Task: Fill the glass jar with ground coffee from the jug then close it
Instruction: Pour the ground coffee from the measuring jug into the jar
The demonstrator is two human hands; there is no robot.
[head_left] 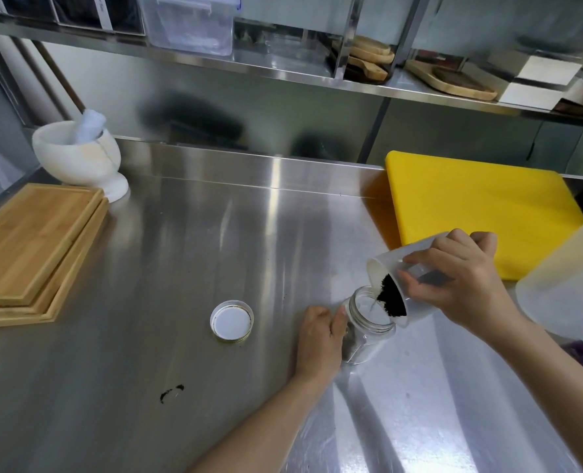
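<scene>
A clear glass jar (pixel 368 331) stands open on the steel counter, a little dark coffee at its bottom. My left hand (pixel 321 339) grips the jar's left side. My right hand (pixel 461 281) holds a translucent white plastic jug (pixel 385 264) tipped steeply leftward over the jar's mouth. Dark ground coffee (pixel 391 297) sits at the jug's lip, right above the jar opening. The jar's lid (pixel 232 321) lies upside down on the counter, white inside with a gold rim, to the left of my left hand.
Stacked wooden boards (pixel 34 247) lie at the left, a white mortar with pestle (pixel 78 158) behind them. A yellow cutting board (pixel 481 206) lies behind the jug. A large translucent container (pixel 570 281) stands at the right edge. A small coffee smear (pixel 172 391) marks the counter.
</scene>
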